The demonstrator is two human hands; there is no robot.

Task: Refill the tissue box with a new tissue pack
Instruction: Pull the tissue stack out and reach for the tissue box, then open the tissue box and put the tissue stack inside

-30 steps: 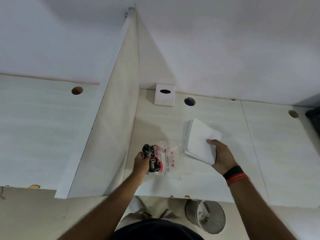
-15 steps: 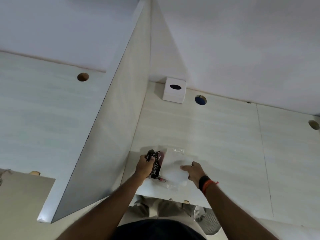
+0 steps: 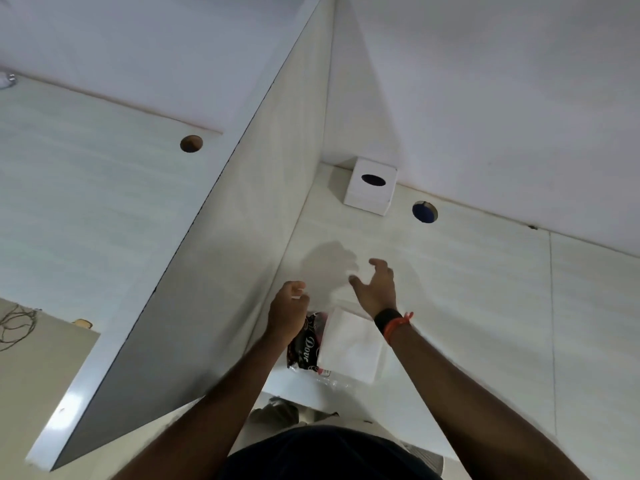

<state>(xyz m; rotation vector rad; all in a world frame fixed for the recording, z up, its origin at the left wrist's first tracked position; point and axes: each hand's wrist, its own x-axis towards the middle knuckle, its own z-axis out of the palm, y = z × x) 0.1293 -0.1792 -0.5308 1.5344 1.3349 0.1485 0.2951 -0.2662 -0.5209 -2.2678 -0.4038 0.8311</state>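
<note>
The white cube tissue box, with a dark oval slot on top, stands at the desk's far corner against the wall. A white tissue stack lies near the desk's front edge, partly on its dark and clear wrapper. My left hand hovers just beyond the wrapper with its fingers curled; a thin pale glint shows at the fingertips, and I cannot tell what it is. My right hand is open with fingers spread, past the stack and well short of the box.
A tall pale divider panel runs along the left of the desk. A round cable hole sits right of the box, and another hole is on the neighbouring desk. Loose wires hang at far left.
Both hands have let go of the tissue stack and wrapper, which now lie near the front edge. The hands have moved forward toward the box, the right one opening.
</note>
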